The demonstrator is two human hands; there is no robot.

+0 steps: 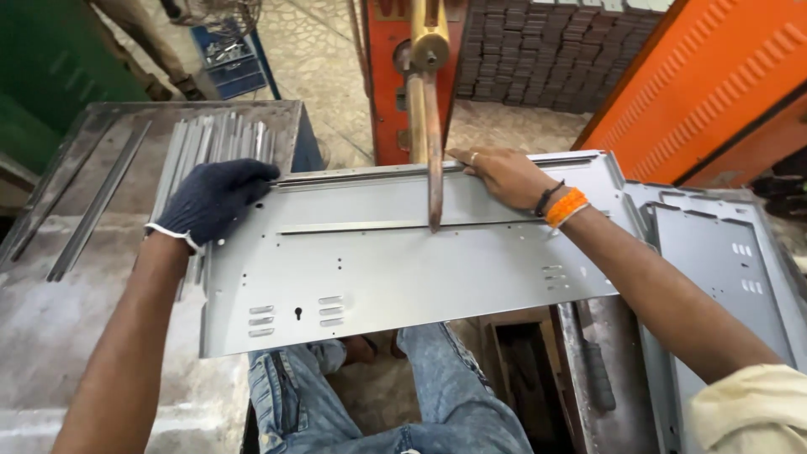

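A stack of metal strips [214, 139] lies on the left workbench [50, 319]. The gloved left hand [212, 200] grips the left edge of the grey sheet-metal panel [403, 273], held over the lap. A welder electrode arm [430, 143] touches the panel's thin strip [361, 227]. The bare right hand [504, 175] presses flat, fingers spread, on the far edge. More panels [723, 269] lie right.

- The left hand [214, 200] wore a dark knit glove with a white cuff; its fingers were curled over and closed in a grip, knuckles facing up.
- The left forearm was bare and ran up from the lower left of the view.
- The right hand [504, 175] was bare and lay flat, palm down, fingers stretched toward the left, a ring on one finger.
- The right wrist carried an orange band and a dark one.
- The right forearm reached in from the lower right, a pale sleeve at the upper arm.
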